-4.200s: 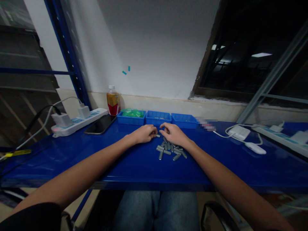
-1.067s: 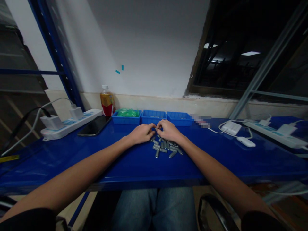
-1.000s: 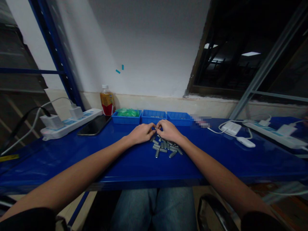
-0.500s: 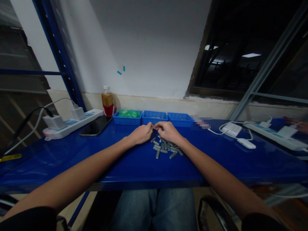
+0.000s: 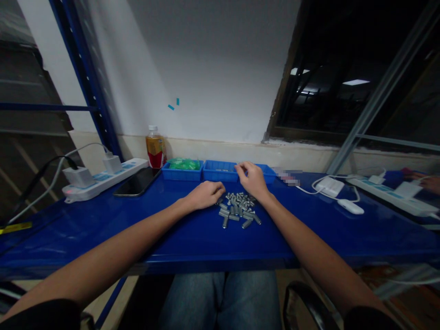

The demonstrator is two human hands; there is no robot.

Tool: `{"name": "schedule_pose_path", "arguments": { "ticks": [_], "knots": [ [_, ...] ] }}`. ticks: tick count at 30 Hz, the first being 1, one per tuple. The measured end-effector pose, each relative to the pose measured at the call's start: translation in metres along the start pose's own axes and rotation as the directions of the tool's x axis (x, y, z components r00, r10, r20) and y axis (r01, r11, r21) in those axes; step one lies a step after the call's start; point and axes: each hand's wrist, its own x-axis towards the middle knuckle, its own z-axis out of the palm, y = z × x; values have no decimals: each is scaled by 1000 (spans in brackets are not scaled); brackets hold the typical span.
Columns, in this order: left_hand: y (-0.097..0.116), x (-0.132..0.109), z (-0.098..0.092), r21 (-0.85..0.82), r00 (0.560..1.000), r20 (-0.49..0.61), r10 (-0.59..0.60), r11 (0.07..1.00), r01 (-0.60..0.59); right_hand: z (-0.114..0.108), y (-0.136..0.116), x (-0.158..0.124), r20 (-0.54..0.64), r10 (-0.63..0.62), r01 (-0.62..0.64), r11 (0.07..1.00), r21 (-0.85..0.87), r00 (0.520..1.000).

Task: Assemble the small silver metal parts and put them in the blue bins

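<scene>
Several small metal cylinders and screw-like pieces [image 5: 236, 211] lie in a loose pile on the blue table [image 5: 192, 238]. At the pile's left edge rests my left hand [image 5: 206, 195], fingers curled; what they hold, if anything, is hidden. My right hand [image 5: 252, 180] is raised at the seam between the middle blue bin [image 5: 220, 176] and the right blue bin [image 5: 268, 174], its thumb and forefinger brought close together. Whether a small piece is between them cannot be made out. A few small pieces lie in the middle bin. The left blue bin [image 5: 182, 175] holds green plastic pieces [image 5: 184, 164].
A drink bottle [image 5: 155, 149], a phone [image 5: 137, 182] and a power strip [image 5: 106, 176] are at the back left. On the right are a white adapter [image 5: 330, 184], cables, a white device [image 5: 350, 206] and another power strip [image 5: 395, 195]. A person's hand shows at far right.
My hands have come apart from their pinch over the pile. My right hand has moved forward and right to the bins. My left hand has shifted slightly and stays low beside the pile.
</scene>
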Motion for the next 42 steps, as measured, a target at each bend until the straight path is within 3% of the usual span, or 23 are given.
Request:
{"name": "schedule_pose_path", "arguments": {
  "ticks": [6,11,16,19,21,24,27,29,31,37,42],
  "knots": [
    [19,-3,6,76,989,-13,146,987,-144,-17,25,8,-264,96,-101,995,-6,960],
    [19,-3,8,79,990,37,136,987,-138,-23,51,12,-383,136,-183,979,-90,914],
    [12,-1,10,71,992,-14,122,990,-121,-27,85,7,-254,214,-288,907,-306,943],
    [10,0,9,16,989,-92,113,994,-112,-29,95,7,-236,281,-346,884,-315,930],
    [9,0,7,-84,987,-129,91,991,-102,-28,90,8,-242,298,-357,897,-261,923],
    [9,1,4,-258,984,-179,20,964,-67,-18,63,9,-162,237,-261,954,-148,958],
    [5,4,3,-371,969,-241,-58,928,-37,-2,23,2,7,32,-32,999,-28,999],
    [-3,7,4,-435,954,-278,-114,900,-19,9,-1,-5,115,-134,129,990,51,984],
    [-13,11,6,-514,944,-285,-167,858,-3,15,-16,-11,163,-228,213,971,105,960],
    [-24,15,11,-713,947,-201,-250,700,34,18,-17,-15,198,-279,252,956,150,940],
    [-18,12,9,-704,959,-138,-246,706,79,13,-20,-12,208,-294,272,953,131,933]
  ]
}}
